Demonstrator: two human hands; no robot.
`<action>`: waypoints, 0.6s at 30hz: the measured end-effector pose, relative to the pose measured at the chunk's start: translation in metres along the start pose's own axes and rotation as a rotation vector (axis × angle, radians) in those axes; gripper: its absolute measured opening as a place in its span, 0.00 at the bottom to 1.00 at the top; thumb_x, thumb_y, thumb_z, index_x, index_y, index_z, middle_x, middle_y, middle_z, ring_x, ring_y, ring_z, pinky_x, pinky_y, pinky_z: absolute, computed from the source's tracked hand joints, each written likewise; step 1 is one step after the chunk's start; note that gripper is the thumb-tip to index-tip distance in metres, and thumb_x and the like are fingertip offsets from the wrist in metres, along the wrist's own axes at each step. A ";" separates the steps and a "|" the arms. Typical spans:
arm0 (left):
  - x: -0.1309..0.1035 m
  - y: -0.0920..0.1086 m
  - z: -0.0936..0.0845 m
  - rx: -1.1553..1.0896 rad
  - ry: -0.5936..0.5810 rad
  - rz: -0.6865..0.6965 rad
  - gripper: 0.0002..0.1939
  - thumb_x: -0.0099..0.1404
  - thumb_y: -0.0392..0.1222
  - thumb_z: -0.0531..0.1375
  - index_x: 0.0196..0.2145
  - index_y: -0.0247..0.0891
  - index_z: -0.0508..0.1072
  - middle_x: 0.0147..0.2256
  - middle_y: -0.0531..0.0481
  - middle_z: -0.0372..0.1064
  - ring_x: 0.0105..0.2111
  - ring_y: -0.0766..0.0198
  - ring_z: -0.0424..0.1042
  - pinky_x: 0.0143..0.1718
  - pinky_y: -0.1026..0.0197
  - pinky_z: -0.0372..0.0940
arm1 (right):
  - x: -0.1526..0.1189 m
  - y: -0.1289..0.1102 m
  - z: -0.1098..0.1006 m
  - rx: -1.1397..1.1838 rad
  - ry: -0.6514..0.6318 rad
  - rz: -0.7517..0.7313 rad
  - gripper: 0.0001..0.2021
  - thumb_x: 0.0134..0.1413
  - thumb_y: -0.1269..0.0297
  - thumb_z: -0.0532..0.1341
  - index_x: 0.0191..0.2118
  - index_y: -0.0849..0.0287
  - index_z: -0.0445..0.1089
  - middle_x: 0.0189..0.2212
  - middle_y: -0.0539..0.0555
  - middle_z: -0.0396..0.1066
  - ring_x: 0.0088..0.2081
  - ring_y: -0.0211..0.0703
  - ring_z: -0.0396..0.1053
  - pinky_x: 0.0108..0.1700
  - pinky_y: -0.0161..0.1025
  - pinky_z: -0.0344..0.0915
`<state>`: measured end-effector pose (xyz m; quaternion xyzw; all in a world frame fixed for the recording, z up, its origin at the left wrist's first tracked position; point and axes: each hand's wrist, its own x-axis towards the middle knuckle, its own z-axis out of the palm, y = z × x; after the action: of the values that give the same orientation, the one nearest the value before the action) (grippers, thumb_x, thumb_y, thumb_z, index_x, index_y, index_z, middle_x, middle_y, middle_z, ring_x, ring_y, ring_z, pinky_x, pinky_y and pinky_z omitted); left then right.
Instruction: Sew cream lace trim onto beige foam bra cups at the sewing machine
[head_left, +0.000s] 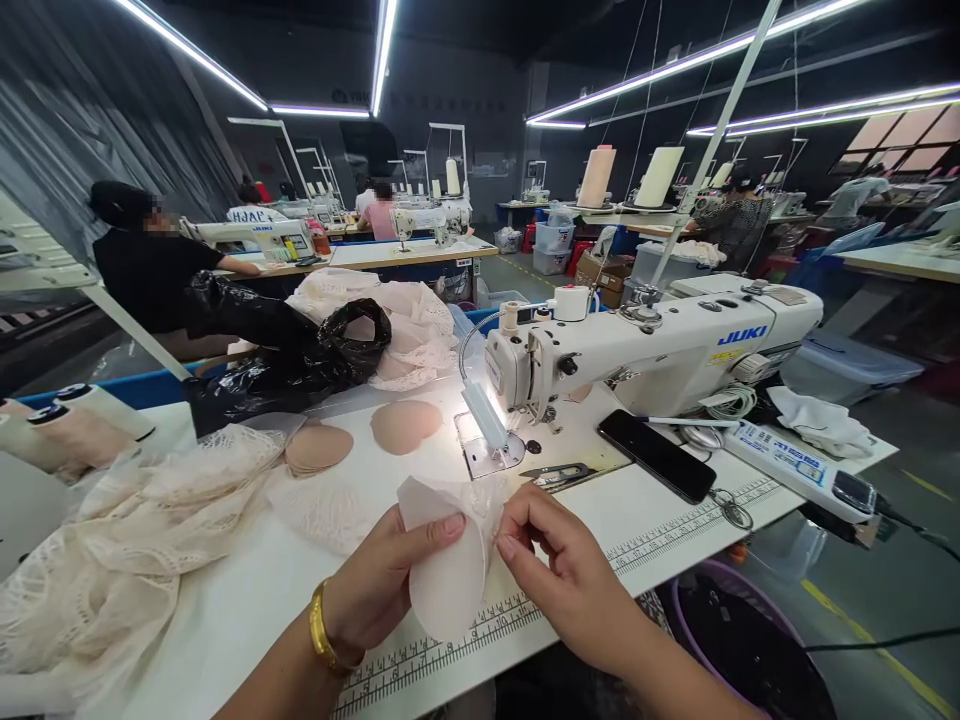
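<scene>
Fabric piece (444, 592), pale: left grip (386, 575) clamped on it, right grip (564, 568) pinching its sheer layer (487, 496) at three o'clock; slack pinch could let layers slip askew.

On tabletop (225, 585): fabric heap (124, 550), lower left; sewing machine (660, 335), centre right; phone (656, 456) before it. Above, lower centre: held piece (446, 590).

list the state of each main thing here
Pale rounded fabric piece: held
Left hand: gripping it
Right hand: curled at its sheer edge; pinch unclear
Black rectangular phone: lying flat, screen dark
Shiny black plastic bag: crumpled
Tan rounded pads: stacked
White ceiling tube lights: lit
</scene>
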<state>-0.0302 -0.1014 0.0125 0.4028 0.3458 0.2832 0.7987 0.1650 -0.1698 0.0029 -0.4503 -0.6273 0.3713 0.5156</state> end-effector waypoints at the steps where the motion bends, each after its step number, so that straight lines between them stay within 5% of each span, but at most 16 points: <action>1: 0.000 0.000 0.000 0.003 0.004 -0.009 0.18 0.57 0.48 0.75 0.38 0.34 0.79 0.33 0.46 0.76 0.32 0.60 0.74 0.34 0.62 0.70 | 0.000 -0.001 -0.001 0.030 -0.012 0.019 0.10 0.70 0.63 0.57 0.33 0.53 0.62 0.32 0.49 0.61 0.35 0.43 0.60 0.37 0.41 0.57; 10: 0.000 -0.004 0.002 0.095 -0.080 -0.046 0.20 0.59 0.52 0.74 0.41 0.33 0.81 0.34 0.43 0.78 0.32 0.59 0.74 0.34 0.62 0.68 | -0.005 0.009 0.008 0.224 0.072 0.046 0.11 0.76 0.55 0.50 0.40 0.51 0.61 0.38 0.50 0.62 0.34 0.41 0.59 0.37 0.40 0.59; 15: 0.000 -0.002 0.005 0.092 -0.088 0.001 0.19 0.59 0.52 0.74 0.41 0.35 0.82 0.36 0.44 0.79 0.34 0.59 0.75 0.38 0.60 0.69 | -0.006 0.014 0.002 -0.003 0.079 0.070 0.08 0.74 0.55 0.52 0.41 0.51 0.62 0.35 0.49 0.64 0.34 0.42 0.63 0.38 0.40 0.62; 18: -0.004 -0.004 0.008 0.073 -0.040 0.072 0.21 0.55 0.53 0.75 0.39 0.33 0.83 0.34 0.43 0.79 0.34 0.59 0.74 0.39 0.60 0.68 | -0.009 0.011 -0.007 -0.077 -0.055 0.068 0.09 0.74 0.55 0.53 0.41 0.50 0.65 0.33 0.51 0.67 0.33 0.44 0.66 0.35 0.40 0.63</action>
<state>-0.0259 -0.1095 0.0140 0.4496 0.3252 0.2910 0.7793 0.1742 -0.1751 -0.0094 -0.4804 -0.6397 0.3763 0.4674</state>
